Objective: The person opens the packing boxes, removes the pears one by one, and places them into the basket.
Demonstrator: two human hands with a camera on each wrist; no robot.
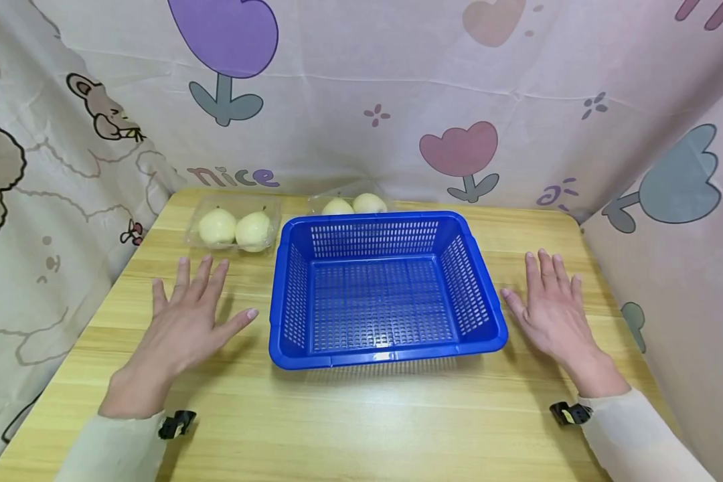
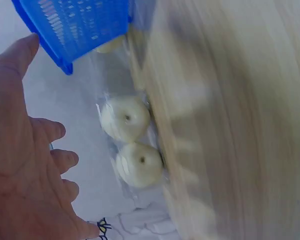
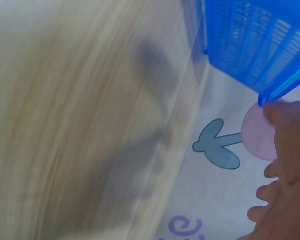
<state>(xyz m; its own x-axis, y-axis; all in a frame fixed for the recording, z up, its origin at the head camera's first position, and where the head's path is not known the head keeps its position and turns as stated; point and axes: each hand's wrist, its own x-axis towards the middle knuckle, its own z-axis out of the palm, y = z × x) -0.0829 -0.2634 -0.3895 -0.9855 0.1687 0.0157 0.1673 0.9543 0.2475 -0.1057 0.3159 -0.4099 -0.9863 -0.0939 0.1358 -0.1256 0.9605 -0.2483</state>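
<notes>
A blue plastic basket [image 1: 391, 358] with slotted walls stands in the middle of the wooden table, with nothing inside it. To its left my left hand [image 1: 183, 328] is held palm down, fingers spread and straight, apart from the basket. On the other side my right hand [image 1: 554, 314] is spread the same way, its thumb close to the basket's right rim. Two pale yellow pears sit in a clear plastic tray [image 1: 231, 251] beyond my left fingers; one pear [image 2: 125, 119] shows plainly in the left wrist view. Neither hand holds anything.
Behind the basket, a second clear tray holds two more pears [image 1: 370, 203], partly hidden by the rim. A printed cloth [image 1: 349, 147] hangs along the back and both sides of the wooden table [image 1: 361, 422]. Each wrist wears a small black camera [image 1: 177, 424].
</notes>
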